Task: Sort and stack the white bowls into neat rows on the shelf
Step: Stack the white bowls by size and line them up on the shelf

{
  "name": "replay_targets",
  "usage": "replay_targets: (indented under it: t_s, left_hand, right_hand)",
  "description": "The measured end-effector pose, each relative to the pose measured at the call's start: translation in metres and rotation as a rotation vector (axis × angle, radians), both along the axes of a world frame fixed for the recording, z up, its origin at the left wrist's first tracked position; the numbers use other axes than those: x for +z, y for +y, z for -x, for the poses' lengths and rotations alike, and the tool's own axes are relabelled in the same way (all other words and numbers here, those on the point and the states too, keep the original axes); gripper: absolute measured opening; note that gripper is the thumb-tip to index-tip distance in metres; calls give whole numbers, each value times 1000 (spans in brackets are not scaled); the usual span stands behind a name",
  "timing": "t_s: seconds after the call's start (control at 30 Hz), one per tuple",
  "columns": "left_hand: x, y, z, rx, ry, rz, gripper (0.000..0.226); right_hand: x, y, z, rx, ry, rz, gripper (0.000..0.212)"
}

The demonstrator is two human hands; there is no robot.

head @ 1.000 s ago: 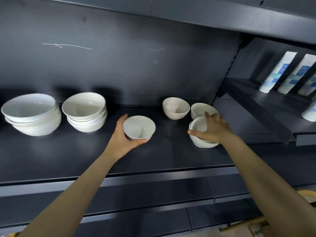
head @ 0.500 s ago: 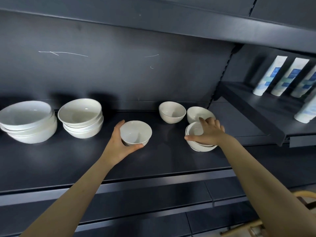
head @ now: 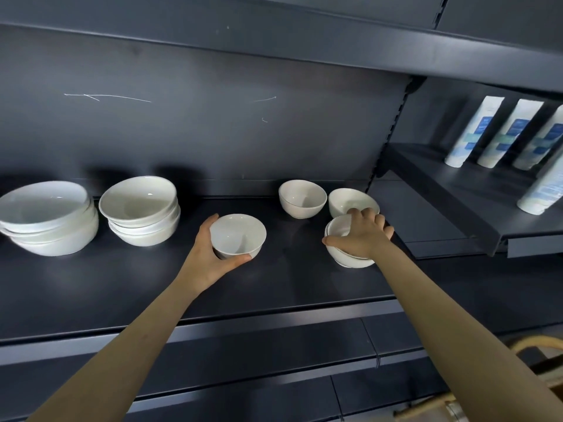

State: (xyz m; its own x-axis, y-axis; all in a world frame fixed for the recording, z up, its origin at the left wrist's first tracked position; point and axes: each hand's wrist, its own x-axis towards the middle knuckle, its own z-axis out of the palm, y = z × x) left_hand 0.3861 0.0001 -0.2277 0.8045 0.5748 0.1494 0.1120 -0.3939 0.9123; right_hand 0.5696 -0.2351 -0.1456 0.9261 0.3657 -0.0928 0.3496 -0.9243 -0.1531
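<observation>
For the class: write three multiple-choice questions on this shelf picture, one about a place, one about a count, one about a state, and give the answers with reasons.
1. Where is the bowl held by the left hand?
A. On the top shelf
B. Mid-shelf, between the big stacks and the small bowls
C. Beside the tubes

2. How many single small bowls stand at the back, right of centre?
A. Two
B. Four
C. None

3. What is the right hand doing?
A. Hanging free
B. Holding a tube
C. Resting on a short stack of small bowls

Answers:
1 B: the held bowl sits right of the nearer big stack and left of the back bowls.
2 A: one bowl and another stand there.
3 C: its fingers lie over the small stack.
</observation>
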Motion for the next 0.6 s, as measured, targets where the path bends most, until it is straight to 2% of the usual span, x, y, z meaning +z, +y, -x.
replay_targets:
  t_s: [0.27, 0.6]
  left_hand:
    - [-1, -1, 2, 10, -11, 3, 109]
    - [1, -2, 1, 5, -10, 20, 113]
  right_hand:
    - [3, -3, -5, -26, 44, -58, 102]
    - [6, -3, -7, -46, 42, -322, 91]
